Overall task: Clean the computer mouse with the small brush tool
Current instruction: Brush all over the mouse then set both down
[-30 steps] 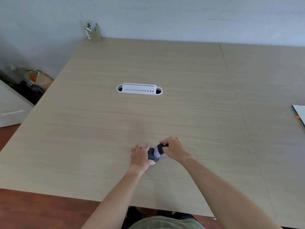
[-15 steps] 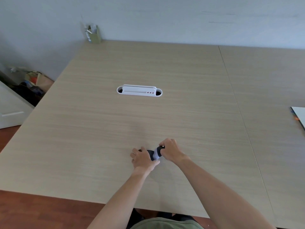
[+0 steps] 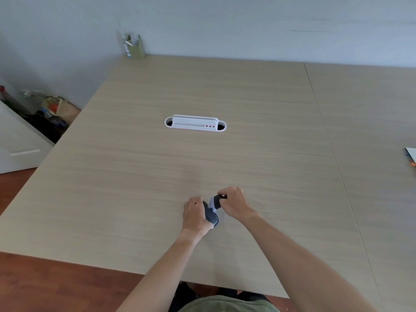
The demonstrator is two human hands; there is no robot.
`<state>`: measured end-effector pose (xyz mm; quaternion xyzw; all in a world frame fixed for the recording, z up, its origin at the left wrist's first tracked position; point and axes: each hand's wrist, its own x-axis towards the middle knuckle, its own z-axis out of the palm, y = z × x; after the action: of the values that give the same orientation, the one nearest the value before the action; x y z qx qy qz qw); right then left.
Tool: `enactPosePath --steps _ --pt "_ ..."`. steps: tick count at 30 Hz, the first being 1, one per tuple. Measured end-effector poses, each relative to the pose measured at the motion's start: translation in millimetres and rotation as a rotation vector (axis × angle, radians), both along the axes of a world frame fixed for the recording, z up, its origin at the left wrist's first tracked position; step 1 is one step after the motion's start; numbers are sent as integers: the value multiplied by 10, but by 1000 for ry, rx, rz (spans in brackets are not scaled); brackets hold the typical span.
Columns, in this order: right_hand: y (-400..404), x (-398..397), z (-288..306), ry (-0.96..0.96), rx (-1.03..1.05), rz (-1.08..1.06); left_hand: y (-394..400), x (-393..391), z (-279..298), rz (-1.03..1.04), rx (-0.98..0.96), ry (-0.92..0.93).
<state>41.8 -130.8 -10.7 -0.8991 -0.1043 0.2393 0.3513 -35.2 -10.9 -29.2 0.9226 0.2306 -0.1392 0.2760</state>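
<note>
A dark grey computer mouse (image 3: 211,217) lies on the wooden table near the front edge. My left hand (image 3: 195,215) grips it from the left side and covers part of it. My right hand (image 3: 234,202) holds a small brush tool (image 3: 215,202) with a dark handle and pale bristles. The bristles touch the far end of the mouse top.
A white cable grommet (image 3: 195,123) with red dots is set in the table (image 3: 157,176) middle. A green pen holder (image 3: 134,47) stands at the far corner by the wall. A paper edge (image 3: 411,155) lies at the right. Clutter and a white cabinet sit left of the table.
The left hand has turned, so more of the mouse top shows. The brush has shifted slightly on the mouse. The camera view has drifted a little.
</note>
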Motion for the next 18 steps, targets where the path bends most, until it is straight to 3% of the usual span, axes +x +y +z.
enactPosePath --steps 7,10,13,18 --pt "-74 64 -1 28 -136 14 16 -12 18 25 -62 25" --pt "-48 80 2 20 8 -88 59 -3 34 7 -128 23" --pt "18 9 -19 62 81 -47 85 -24 11 33 -206 -13" --pt "-9 35 -42 -8 -59 15 111 -28 24 27 -225 -52"
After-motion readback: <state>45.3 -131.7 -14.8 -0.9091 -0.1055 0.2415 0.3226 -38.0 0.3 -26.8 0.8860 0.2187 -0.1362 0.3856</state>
